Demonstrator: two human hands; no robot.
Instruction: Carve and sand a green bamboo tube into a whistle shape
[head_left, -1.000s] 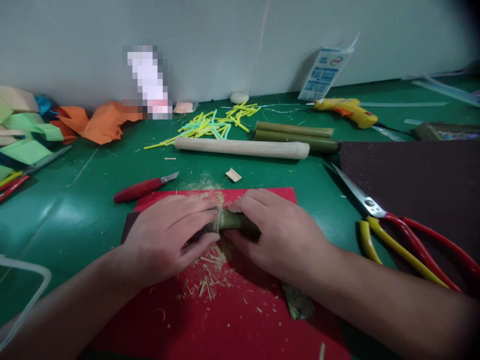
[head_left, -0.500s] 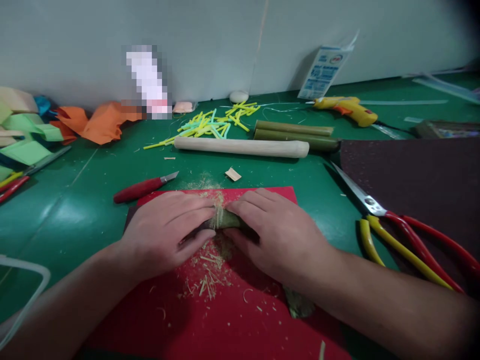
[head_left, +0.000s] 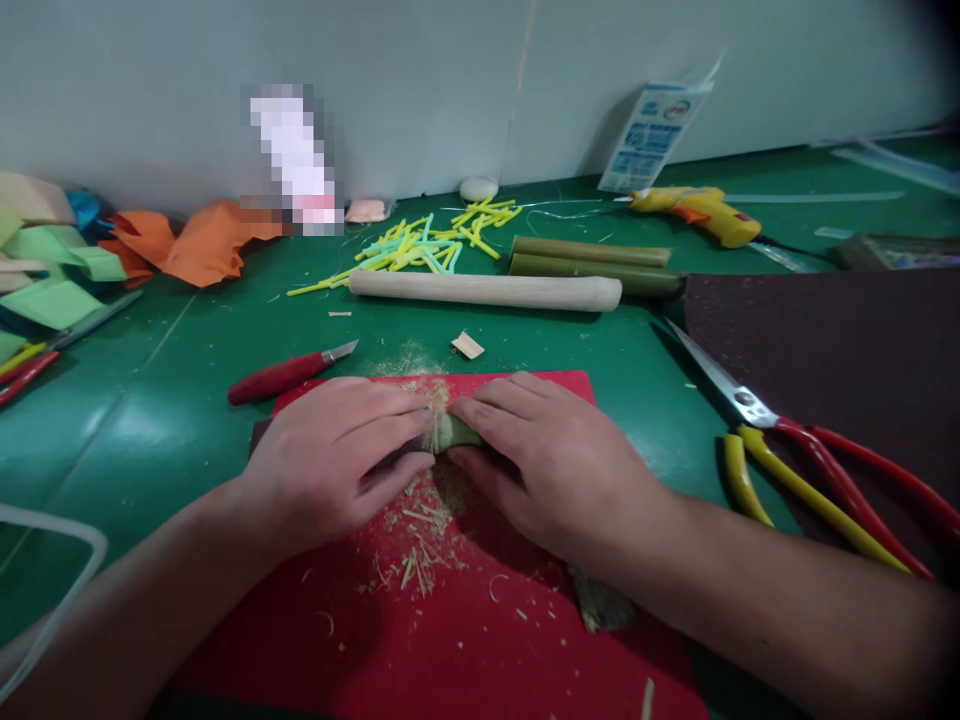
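Note:
A green bamboo tube (head_left: 456,432) lies crosswise between my two hands, with a pale, scraped ring showing in the gap between the fingertips. My left hand (head_left: 330,460) is closed around its left part. Dark brown material, which looks like sandpaper (head_left: 260,432), shows under that hand and between thumb and fingers. Wrapped over the right part of the tube is my right hand (head_left: 555,460), thumb below and fingers above. Beneath both hands is a red mat (head_left: 480,660), strewn with fine dust and bamboo shavings (head_left: 420,560). A mottled green piece (head_left: 600,605) sticks out under the right forearm.
A red-handled knife (head_left: 281,377) lies beyond my left hand. Large scissors (head_left: 750,405) rest on the right by a dark brown sheet (head_left: 825,350). Behind are a pale bamboo stick (head_left: 480,290), green bamboo tubes (head_left: 592,265), yellow straw pieces (head_left: 405,250) and a glue gun (head_left: 697,212).
Both hands keep hold of the bamboo tube. My left fingertips have shifted slightly left, and the pale ring's visible position has changed a little. The surrounding things stay in place.

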